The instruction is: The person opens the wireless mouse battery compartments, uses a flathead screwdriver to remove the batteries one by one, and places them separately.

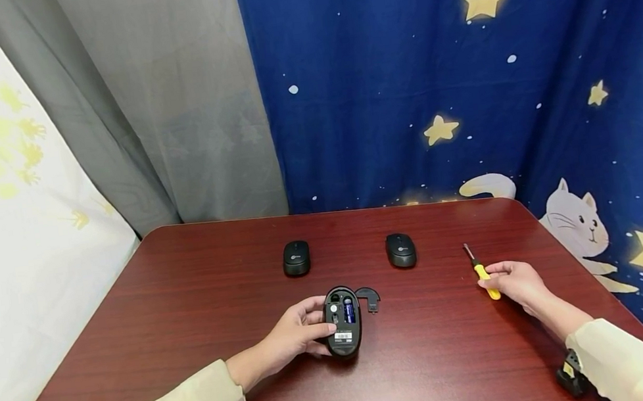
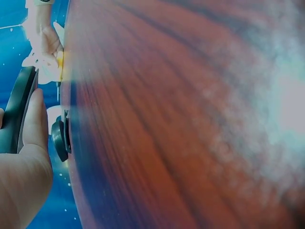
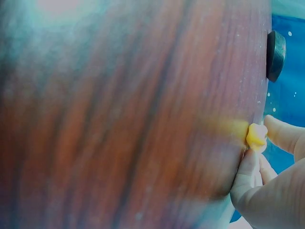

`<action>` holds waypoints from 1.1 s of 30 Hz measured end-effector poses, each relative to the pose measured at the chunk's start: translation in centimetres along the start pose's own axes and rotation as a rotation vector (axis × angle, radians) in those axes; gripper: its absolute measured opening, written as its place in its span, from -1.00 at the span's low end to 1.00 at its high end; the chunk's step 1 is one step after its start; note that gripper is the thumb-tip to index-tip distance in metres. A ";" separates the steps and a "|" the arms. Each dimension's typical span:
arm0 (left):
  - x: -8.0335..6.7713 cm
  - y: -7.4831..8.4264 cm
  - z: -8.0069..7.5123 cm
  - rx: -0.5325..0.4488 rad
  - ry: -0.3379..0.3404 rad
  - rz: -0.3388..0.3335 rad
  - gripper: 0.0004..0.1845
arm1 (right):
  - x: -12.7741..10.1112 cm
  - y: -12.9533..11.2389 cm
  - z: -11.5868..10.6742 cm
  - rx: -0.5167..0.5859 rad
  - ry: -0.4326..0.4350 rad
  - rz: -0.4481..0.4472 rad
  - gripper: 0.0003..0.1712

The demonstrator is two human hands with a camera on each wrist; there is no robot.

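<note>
In the head view my left hand (image 1: 296, 330) grips a black computer mouse (image 1: 346, 348) by its left side, underside up. Its battery bay is uncovered, and a blue battery (image 1: 349, 311) sits inside. The curved black battery cover (image 1: 368, 293) is just right of the mouse. At the right of the table, my right hand (image 1: 518, 282) pinches the yellow handle of a screwdriver (image 1: 481, 273), whose metal tip points away from me. The right wrist view shows the handle end (image 3: 256, 137) between thumb and fingers, close over the table surface.
Two more black mice lie farther back on the reddish-brown table (image 1: 233, 263), top side up: the left mouse (image 1: 296, 258) and the right mouse (image 1: 401, 250). Behind the table hang a grey curtain (image 1: 198, 109) and a blue curtain (image 1: 368, 89) with stars.
</note>
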State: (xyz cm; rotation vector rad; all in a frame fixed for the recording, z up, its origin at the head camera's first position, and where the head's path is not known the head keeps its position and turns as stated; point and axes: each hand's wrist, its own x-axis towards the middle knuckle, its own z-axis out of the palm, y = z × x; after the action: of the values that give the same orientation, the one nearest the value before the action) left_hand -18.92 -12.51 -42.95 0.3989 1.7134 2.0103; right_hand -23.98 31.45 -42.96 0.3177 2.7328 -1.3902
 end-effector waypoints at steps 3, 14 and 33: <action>0.0 -0.1 -0.1 -0.001 0.000 0.002 -0.38 | 0.1 0.1 0.0 -0.011 0.009 0.006 -0.49; 0.1 -0.1 -0.1 0.003 -0.004 0.003 -0.38 | 0.2 0.2 0.0 -0.033 0.042 -0.016 -0.56; 0.2 -0.3 -0.2 -0.011 0.003 -0.001 -0.37 | 0.1 -2.5 -0.4 0.056 0.019 -0.092 -0.49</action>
State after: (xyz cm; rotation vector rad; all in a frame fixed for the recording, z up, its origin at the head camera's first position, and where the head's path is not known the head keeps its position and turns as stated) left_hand -19.13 -12.55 -43.26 0.3915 1.7034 2.0197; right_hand -24.62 30.37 -40.82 0.2119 2.7605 -1.4949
